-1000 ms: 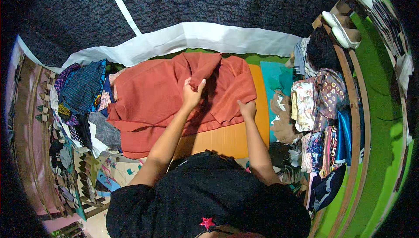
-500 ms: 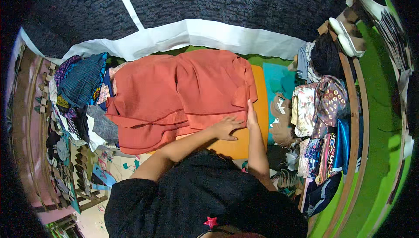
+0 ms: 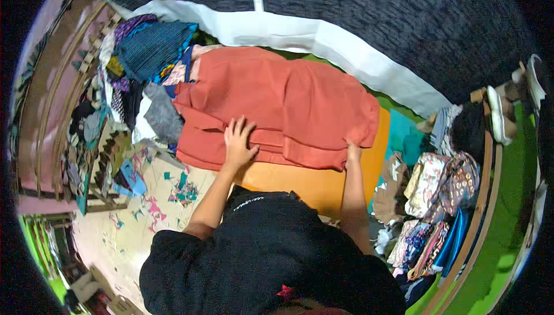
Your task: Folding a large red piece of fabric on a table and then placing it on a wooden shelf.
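A large red-orange cloth (image 3: 242, 90) lies folded in layers over an orange padded surface (image 3: 294, 183). My left hand (image 3: 238, 146) rests flat on its near edge, left of the middle, fingers spread. At the near right corner of the cloth my right hand (image 3: 353, 154) pinches the edge, with the thumb on top and most of the fingers hidden by the fabric.
A heap of mixed clothes (image 3: 153, 52) lies at the left end of the cloth. Folded patterned garments (image 3: 427, 188) are stacked at the right beside a wooden rail (image 3: 482, 196). A dark curtain with a white lower border (image 3: 311, 31) hangs behind. Scraps lie on the floor (image 3: 115, 245).
My left hand has moved left along the cloth's near edge. The right hand has gone from lying along the right side to the corner. The view has turned and shifted.
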`<state>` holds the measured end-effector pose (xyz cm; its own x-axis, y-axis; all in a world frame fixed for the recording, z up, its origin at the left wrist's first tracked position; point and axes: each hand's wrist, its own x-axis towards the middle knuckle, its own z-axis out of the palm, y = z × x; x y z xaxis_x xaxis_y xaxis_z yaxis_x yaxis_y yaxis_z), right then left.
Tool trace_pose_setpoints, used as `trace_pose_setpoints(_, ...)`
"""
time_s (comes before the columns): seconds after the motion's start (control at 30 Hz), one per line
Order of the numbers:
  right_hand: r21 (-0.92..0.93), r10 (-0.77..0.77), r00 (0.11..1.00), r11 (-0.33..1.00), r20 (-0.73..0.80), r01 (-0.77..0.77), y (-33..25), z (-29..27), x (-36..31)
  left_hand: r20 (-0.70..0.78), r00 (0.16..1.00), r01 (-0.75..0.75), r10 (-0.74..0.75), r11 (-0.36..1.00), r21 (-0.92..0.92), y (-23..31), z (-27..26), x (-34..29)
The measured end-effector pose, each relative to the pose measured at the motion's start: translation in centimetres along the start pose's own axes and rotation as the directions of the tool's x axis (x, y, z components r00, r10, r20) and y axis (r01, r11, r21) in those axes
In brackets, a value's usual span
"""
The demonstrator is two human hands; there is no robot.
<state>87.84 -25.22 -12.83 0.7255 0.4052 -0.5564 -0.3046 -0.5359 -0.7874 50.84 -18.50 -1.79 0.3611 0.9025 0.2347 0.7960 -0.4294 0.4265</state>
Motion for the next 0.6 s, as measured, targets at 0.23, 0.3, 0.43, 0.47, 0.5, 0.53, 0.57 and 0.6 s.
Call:
trace_pose_setpoints(0.23,0.519,-0.056,0.91,0.835,0.412,-0.184,-7.9,-2.5,-2.6,0.184,0.981,0.046,-0.057,0.997,0.062,-6.7,-3.0,0.9)
trace_pose_setpoints(0.3,0.5,-0.223,0.947,0.862,0.231,0.081,-11.2,-3.6,-5.1,0.024,0.999,0.031,-0.042,0.935,0.353,-9.8,-2.4,1.1)
trace_pose_setpoints(0.43,0.545,-0.284,0.95,0.821,0.133,0.169,-14.7,-5.0,-5.3,-0.255,0.962,0.187,-0.099,0.918,0.35,-13.2,-4.4,3.3)
trace_pose_setpoints(0.47,0.541,-0.291,0.948,0.822,0.131,0.177,-14.8,-6.3,-4.5,-0.259,0.96,0.191,-0.103,0.92,0.342,-13.3,-5.3,3.9)
trace_pose_setpoints(0.5,0.563,-0.295,0.938,0.814,0.182,0.147,-14.3,-8.1,-3.0,-0.333,0.942,0.111,-0.034,0.97,0.214,-13.2,-6.3,4.3)
trace_pose_setpoints(0.53,0.653,-0.265,0.938,0.755,0.222,0.059,-10.0,-10.6,0.5,-0.378,0.919,-0.053,0.114,0.984,0.168,-10.6,-7.1,6.6)
trace_pose_setpoints(0.57,0.568,-0.407,0.913,0.76,0.036,0.316,-11.9,-7.7,-4.3,-0.383,0.92,-0.011,0.079,0.984,0.176,-11.0,-8.1,5.5)
trace_pose_setpoints(0.6,0.576,-0.4,0.905,0.778,0.145,0.252,-12.5,-5.6,-4.2,-0.399,0.914,-0.016,0.072,0.99,0.143,-12.2,-9.3,2.5)
